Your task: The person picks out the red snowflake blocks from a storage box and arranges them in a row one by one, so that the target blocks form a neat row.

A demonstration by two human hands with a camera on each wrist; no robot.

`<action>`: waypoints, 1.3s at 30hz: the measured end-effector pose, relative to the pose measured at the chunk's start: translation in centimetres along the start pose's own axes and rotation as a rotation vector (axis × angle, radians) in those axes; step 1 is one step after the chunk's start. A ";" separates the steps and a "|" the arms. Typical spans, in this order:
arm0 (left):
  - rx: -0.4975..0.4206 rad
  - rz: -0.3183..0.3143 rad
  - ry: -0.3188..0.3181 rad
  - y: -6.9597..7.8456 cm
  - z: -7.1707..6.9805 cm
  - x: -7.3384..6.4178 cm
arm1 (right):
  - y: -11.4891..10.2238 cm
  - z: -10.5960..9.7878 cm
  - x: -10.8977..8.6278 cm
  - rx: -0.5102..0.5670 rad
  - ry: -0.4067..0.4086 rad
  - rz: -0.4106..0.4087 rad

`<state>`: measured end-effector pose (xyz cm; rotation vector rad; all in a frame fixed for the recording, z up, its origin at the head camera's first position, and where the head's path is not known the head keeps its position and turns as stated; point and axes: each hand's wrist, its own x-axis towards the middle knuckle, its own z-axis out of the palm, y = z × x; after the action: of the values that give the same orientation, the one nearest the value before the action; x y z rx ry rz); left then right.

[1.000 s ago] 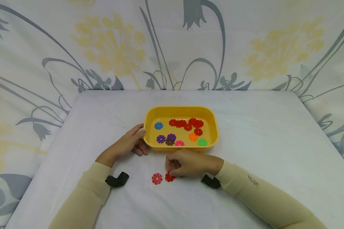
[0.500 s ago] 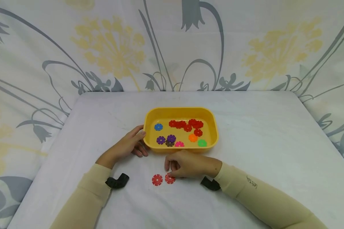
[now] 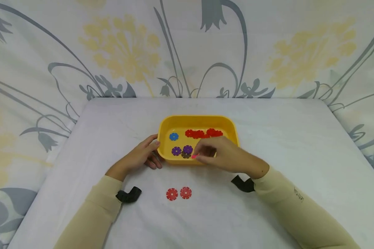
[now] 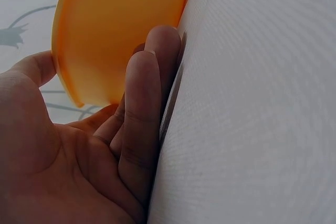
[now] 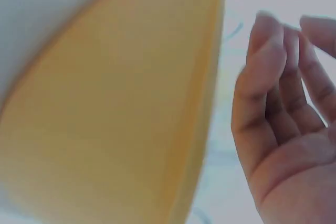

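Note:
A yellow plastic tray holds several notched plastic discs: red ones, a blue one, purple ones and a brown one. My left hand holds the tray's left end, thumb at the rim, with the other fingers low by the outer wall. Over the tray's near right part reaches my right hand, fingers bent. A sliver of a pink disc shows by its fingertips. In the right wrist view the thumb stands apart from the fingers, and nothing shows between them.
Two red discs lie side by side on the white cloth in front of the tray. A patterned fabric backdrop rises behind. Black wrist mounts stick out from both sleeves.
My right hand has left the right-hand red disc on the cloth and moved up over the tray. It now covers the orange and green discs. The left hand stays at the tray.

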<state>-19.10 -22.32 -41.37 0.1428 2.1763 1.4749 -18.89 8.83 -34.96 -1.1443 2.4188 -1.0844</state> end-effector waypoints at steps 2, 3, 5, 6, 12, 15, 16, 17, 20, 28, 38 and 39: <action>-0.001 -0.003 -0.004 -0.1 0.0 0.0 | 1.0 -0.9 0.0 0.000 0.078 0.033; -0.001 -0.006 -0.006 -0.1 0.0 0.0 | 1.4 -1.3 0.0 0.003 0.104 0.051; 0.003 -0.009 -0.006 -0.1 0.1 0.0 | 2.1 -2.1 0.0 0.001 0.139 0.090; 0.005 -0.008 -0.005 -0.1 0.1 0.0 | 2.4 -2.4 0.0 0.001 0.148 0.107; 0.006 0.002 0.007 0.3 0.1 -0.1 | 4.2 -3.0 0.6 -0.084 0.133 0.172; 0.006 0.001 0.009 0.4 0.1 -0.1 | 5.0 -2.7 1.0 -0.170 0.092 0.203; 0.007 0.002 0.008 0.4 0.1 -0.1 | 5.2 -2.6 1.1 -0.200 0.079 0.211; 0.006 0.004 0.008 0.4 0.1 -0.1 | 5.3 -2.4 1.2 -0.229 0.066 0.219; 0.009 0.007 0.010 0.5 0.1 0.0 | 5.4 -2.0 1.5 -0.324 0.034 0.245; 0.004 0.000 0.010 0.1 0.0 0.0 | 4.8 -1.4 2.4 -0.453 -0.031 0.285; 0.003 0.017 -0.004 -0.1 -0.1 0.1 | 4.7 -1.7 2.9 -0.433 -0.091 0.327; 0.004 0.018 -0.003 -0.1 -0.2 0.1 | 4.7 -1.8 2.9 -0.425 -0.098 0.319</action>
<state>-19.26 -22.47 -41.44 0.1665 2.1811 1.4798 -24.32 9.52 -36.88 -0.8460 2.7032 -0.4213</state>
